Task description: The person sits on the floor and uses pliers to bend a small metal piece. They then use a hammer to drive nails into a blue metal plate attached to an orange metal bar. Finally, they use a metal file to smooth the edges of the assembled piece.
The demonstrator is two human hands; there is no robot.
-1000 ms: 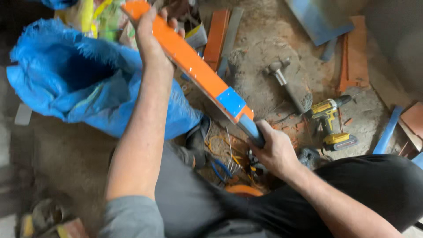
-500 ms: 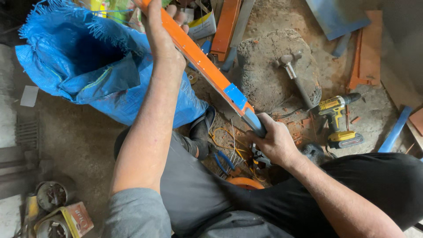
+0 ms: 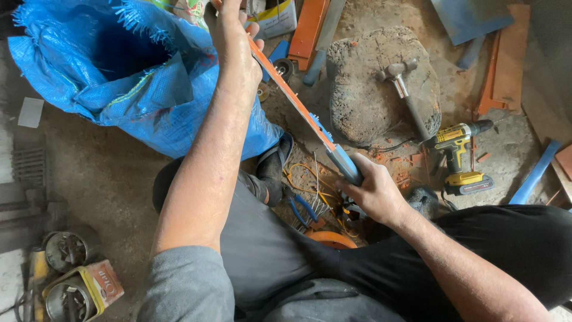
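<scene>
I hold a long orange strip (image 3: 291, 95) with a blue band near its lower end, seen almost edge-on. My left hand (image 3: 233, 37) grips its far upper end, near the top of the view. My right hand (image 3: 370, 192) grips its lower blue-grey end, just above my dark-trousered knee. The strip runs diagonally between the two hands, over the dusty floor.
A large blue woven sack (image 3: 125, 71) lies open at left. A round stone (image 3: 381, 83) carries a hammer (image 3: 405, 89). A yellow cordless drill (image 3: 459, 158) lies at right. Blue-handled pliers (image 3: 305, 209) and wires sit by my knee; tins (image 3: 71, 280) at lower left.
The strip has turned from showing its flat orange face to nearly edge-on. Both hands kept their grip while the view shifted down, bringing the stone and hammer further into the frame.
</scene>
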